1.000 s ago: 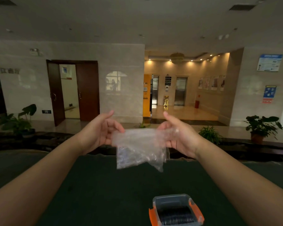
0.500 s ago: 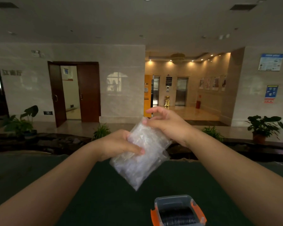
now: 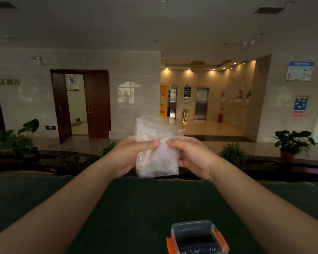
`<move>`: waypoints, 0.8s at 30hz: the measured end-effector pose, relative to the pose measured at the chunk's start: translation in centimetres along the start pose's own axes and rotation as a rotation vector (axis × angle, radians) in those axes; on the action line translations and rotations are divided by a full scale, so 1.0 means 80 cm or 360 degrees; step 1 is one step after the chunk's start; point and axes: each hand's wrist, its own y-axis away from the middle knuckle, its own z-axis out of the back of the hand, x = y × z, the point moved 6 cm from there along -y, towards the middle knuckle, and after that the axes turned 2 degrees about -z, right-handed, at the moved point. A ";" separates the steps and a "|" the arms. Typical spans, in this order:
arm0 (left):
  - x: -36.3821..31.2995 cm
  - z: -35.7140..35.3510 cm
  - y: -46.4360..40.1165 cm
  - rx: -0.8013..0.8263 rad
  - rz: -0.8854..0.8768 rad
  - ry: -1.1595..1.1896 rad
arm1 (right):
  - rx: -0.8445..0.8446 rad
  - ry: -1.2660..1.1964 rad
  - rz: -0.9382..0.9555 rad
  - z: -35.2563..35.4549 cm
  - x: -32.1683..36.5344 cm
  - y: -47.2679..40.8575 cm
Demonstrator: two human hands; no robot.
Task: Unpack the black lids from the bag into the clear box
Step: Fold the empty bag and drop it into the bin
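A crumpled clear plastic bag (image 3: 157, 143) is held upright in front of me at arm's length, above the far edge of the table. My left hand (image 3: 131, 155) pinches its left side and my right hand (image 3: 191, 156) pinches its right side, thumbs almost meeting in the middle. No black lids show inside the bag. The clear box (image 3: 196, 237) with orange latches stands on the table near me, at the bottom of the view. A row of black lids (image 3: 197, 245) stands on edge inside it.
The dark green table (image 3: 136, 208) spreads under my arms. Beyond its far edge lie a dark planter ledge with potted plants (image 3: 292, 142), a lobby floor, brown doors (image 3: 97, 103) and lift doors.
The bag went from stretched flat between both hands, to tilted, to upright and folded narrower. Both hands have come together at its middle.
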 end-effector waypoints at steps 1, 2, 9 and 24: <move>-0.003 0.004 0.000 0.0028 -0.0004 -0.0033 | -0.0011 0.0015 -0.0010 0.004 0.001 0.000; -0.005 0.009 0.001 0.0051 -0.0008 -0.0060 | -0.0028 0.0047 -0.0018 0.009 0.002 0.001; -0.017 0.033 0.005 0.0167 -0.0083 -0.0061 | 0.0050 -0.0025 0.0022 0.024 0.009 0.010; -0.036 0.033 0.014 -0.0309 -0.0391 -0.0741 | -0.0295 0.0575 0.0370 -0.004 0.039 -0.002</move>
